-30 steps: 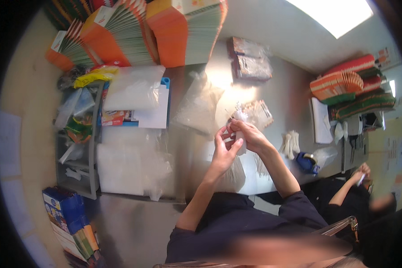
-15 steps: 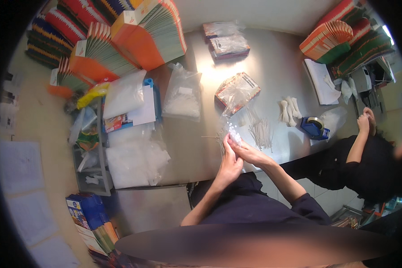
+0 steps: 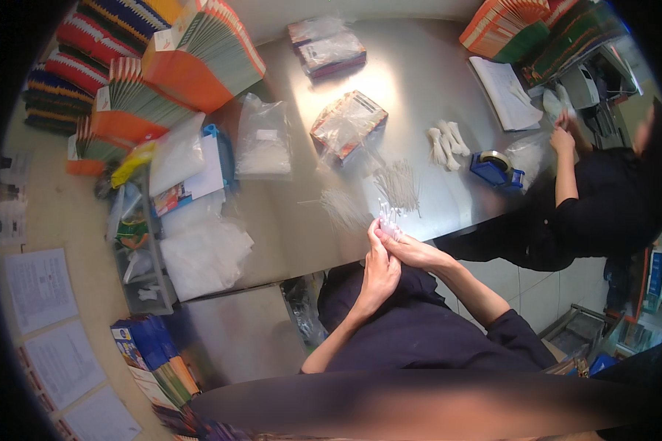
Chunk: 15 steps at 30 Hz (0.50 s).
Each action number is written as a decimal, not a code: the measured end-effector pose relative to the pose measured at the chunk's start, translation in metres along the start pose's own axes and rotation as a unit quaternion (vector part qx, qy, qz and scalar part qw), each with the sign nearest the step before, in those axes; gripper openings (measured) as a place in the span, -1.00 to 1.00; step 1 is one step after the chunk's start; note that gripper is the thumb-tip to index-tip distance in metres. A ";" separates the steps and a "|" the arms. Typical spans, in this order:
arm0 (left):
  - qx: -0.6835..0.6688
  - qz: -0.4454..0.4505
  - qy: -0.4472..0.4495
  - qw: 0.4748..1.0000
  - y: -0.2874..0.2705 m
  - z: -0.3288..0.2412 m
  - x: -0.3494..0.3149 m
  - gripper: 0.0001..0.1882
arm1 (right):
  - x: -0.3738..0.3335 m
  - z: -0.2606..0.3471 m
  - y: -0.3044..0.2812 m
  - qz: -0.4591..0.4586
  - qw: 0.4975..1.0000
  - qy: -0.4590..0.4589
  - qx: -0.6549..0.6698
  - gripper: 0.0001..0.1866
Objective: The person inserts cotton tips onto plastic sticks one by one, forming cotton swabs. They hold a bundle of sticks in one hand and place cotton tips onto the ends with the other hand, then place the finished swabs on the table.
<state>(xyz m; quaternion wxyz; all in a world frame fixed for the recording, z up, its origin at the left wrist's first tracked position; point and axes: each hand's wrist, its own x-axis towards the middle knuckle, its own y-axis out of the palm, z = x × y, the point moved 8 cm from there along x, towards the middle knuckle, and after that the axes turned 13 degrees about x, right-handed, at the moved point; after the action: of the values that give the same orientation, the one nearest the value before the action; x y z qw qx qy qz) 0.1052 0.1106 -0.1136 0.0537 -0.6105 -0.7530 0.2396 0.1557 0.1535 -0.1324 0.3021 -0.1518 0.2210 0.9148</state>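
Observation:
Both my hands meet just off the table's front edge, around a bundle of thin white strands with small knobbed ends point(image 3: 390, 214). My left hand point(image 3: 379, 266) is closed, fingertips pressed to the bundle's left side. Wrapped round its lower right side is my right hand point(image 3: 413, 251), thumb toward the left hand. A clear wrapping seems to cover part of the bundle, though fingers hide its lower end. Beyond them lie two loose piles of similar strands, a denser pile point(image 3: 399, 185) and a flatter pile point(image 3: 344, 209). Several tied white bundles point(image 3: 447, 144) rest farther right.
A blue tape dispenser point(image 3: 496, 169) stands at the right, near a co-worker's hands point(image 3: 563, 136). Plastic-covered boxes point(image 3: 349, 123) sit mid-table. On the left are a clear bag with white contents point(image 3: 265, 151), white plastic sheets point(image 3: 204, 253) and orange accordion folders point(image 3: 191, 70).
My view has shifted, so the tabletop things appear farther left and higher. My hands stay closed round the bundle, now nearer the table's front edge. The co-worker's hands are nearer the table's right side.

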 end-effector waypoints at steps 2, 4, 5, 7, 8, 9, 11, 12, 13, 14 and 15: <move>0.026 -0.036 0.021 0.999 0.008 -0.004 -0.007 -0.39 | -0.010 -0.002 -0.001 0.007 1.000 -0.003 -0.009 -0.55; -0.008 -0.043 0.019 0.999 0.019 -0.002 -0.013 -0.44 | -0.020 -0.003 -0.011 -0.032 0.972 0.016 -0.233 -0.53; -0.024 -0.046 0.020 0.998 0.024 -0.001 -0.016 -0.47 | -0.025 -0.002 -0.017 -0.062 0.936 0.032 -0.346 -0.51; -0.032 -0.066 0.011 0.997 0.032 0.002 -0.020 -0.51 | -0.036 0.004 -0.014 -0.067 0.932 0.022 -0.357 -0.50; -0.034 -0.079 0.007 0.996 0.034 0.002 -0.023 -0.53 | -0.041 0.007 -0.015 -0.082 0.926 0.025 -0.368 -0.49; -0.040 -0.058 -0.002 0.998 0.040 0.004 -0.023 -0.59 | -0.049 0.015 -0.017 -0.113 0.920 0.003 -0.375 -0.42; -0.046 -0.047 0.005 0.998 0.044 0.001 -0.026 -0.63 | -0.064 0.021 -0.030 -0.154 0.903 0.031 -0.399 -0.36; -0.055 -0.037 0.010 0.998 0.046 -0.002 -0.028 -0.64 | -0.069 0.024 -0.035 -0.155 0.899 0.039 -0.407 -0.32; -0.085 -0.019 0.000 0.996 0.048 -0.002 -0.030 -0.69 | -0.074 0.024 -0.052 -0.197 0.934 0.066 -0.290 -0.26; -0.269 0.058 -0.070 0.959 0.062 0.003 -0.037 -0.76 | -0.078 0.032 -0.062 -0.223 0.959 0.012 -0.177 -0.30; -0.321 0.128 -0.110 0.932 0.074 0.002 -0.044 -0.79 | -0.075 0.045 -0.059 -0.186 0.972 -0.085 -0.115 -0.34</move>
<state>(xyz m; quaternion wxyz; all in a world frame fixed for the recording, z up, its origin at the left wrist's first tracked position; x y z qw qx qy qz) 0.1815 0.0786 -0.1380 -0.2599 -0.6563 -0.7062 0.0556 0.2439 0.1822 -0.0815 0.4654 -0.1454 0.0550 0.8714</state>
